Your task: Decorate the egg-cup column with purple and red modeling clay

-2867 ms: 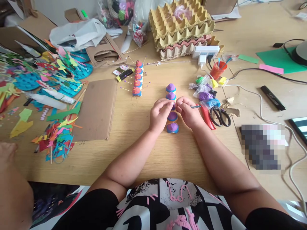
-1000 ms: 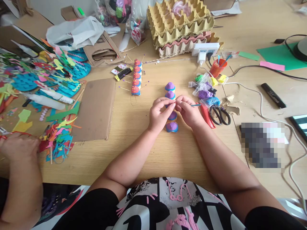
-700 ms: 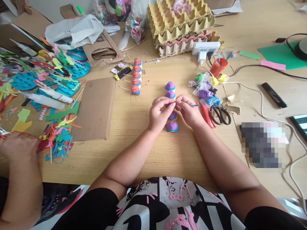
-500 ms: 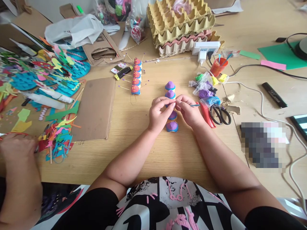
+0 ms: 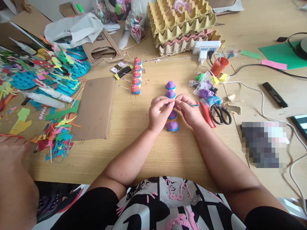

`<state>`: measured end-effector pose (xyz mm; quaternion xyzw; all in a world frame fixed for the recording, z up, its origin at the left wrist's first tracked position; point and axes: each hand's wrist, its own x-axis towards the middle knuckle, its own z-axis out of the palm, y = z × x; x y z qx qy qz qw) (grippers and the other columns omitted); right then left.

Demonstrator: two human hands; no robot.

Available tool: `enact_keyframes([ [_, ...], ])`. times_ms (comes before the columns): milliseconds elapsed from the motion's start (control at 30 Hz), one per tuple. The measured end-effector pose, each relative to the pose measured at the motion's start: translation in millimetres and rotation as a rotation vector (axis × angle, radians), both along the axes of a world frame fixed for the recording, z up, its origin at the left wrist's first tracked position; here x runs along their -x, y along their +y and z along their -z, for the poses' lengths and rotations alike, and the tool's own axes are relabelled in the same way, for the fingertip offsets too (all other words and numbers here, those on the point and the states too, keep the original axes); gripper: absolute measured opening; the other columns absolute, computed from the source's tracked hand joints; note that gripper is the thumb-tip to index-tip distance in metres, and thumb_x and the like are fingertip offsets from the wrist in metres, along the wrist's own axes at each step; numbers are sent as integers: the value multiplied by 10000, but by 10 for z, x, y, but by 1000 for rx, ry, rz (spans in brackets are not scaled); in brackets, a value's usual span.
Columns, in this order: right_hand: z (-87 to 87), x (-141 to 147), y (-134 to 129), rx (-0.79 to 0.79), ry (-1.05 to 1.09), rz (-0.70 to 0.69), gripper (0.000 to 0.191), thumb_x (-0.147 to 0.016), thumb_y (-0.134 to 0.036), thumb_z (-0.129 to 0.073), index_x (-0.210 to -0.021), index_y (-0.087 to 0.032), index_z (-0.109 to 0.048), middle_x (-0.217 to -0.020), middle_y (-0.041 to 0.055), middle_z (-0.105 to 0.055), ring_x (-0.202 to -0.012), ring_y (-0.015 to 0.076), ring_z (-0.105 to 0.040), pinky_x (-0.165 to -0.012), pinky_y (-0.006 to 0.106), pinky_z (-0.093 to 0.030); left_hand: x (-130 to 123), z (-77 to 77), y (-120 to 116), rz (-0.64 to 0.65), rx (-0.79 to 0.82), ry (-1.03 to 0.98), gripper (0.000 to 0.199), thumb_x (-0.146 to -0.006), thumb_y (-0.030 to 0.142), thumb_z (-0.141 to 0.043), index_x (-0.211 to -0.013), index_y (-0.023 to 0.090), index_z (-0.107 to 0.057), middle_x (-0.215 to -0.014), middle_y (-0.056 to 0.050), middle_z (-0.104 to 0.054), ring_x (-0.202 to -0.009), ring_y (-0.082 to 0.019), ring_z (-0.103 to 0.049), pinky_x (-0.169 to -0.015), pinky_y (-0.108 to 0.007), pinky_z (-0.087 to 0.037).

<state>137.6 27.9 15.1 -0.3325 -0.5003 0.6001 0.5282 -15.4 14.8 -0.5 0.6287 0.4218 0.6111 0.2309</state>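
Over a row of egg-carton cups with purple clay tops and blue rims (image 5: 172, 126), my two hands meet fingertip to fingertip. My left hand (image 5: 158, 112) is closed in a pinch; whatever sits between its fingertips is too small to make out. A thin blue modelling tool (image 5: 194, 105) sticks out of my right hand (image 5: 187, 111), whose thumb and forefinger are pinched against the left fingertips. The hands hide the middle of the row. Further left stands a finished-looking caterpillar (image 5: 136, 76) of red-topped, blue-rimmed cups, with purple-tipped sticks poking out from its sides.
Right of my hands lie black-handled scissors (image 5: 220, 115), bagged clay (image 5: 205, 92), an orange cup (image 5: 219, 66) and a marker (image 5: 274, 95). Egg trays (image 5: 182, 25) are stacked behind. Cardboard (image 5: 94, 108) and paper scraps (image 5: 57, 137) lie left, near another person's arm (image 5: 16, 182).
My hands keep almost the same pinched pose over the row. At the left edge, the other person's arm has shifted left and nearer.
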Motion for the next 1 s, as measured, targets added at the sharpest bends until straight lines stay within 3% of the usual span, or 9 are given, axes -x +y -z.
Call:
enact_keyframes([
  [567, -86, 23, -30, -38, -15, 29, 330, -849, -484, -815, -764, -210, -651, -661, -42, -510, -647, 114, -396, -647, 272, -367, 3, -44, -11, -83, -141, 158, 83, -993, 267, -736, -1002, 255, -818, -959, -13, -774, -978, -166, -714, -974, -335, -526],
  [1000, -66, 13, -19, -36, -46, 45, 310, -863, -466, -778, -751, -221, -625, -655, -45, -483, -654, 122, -389, -659, 278, -370, 13, -66, -30, -34, -104, 127, 140, -1030, 329, -677, -1025, 245, -790, -1024, -36, -790, -1037, -183, -724, -994, -350, -546],
])
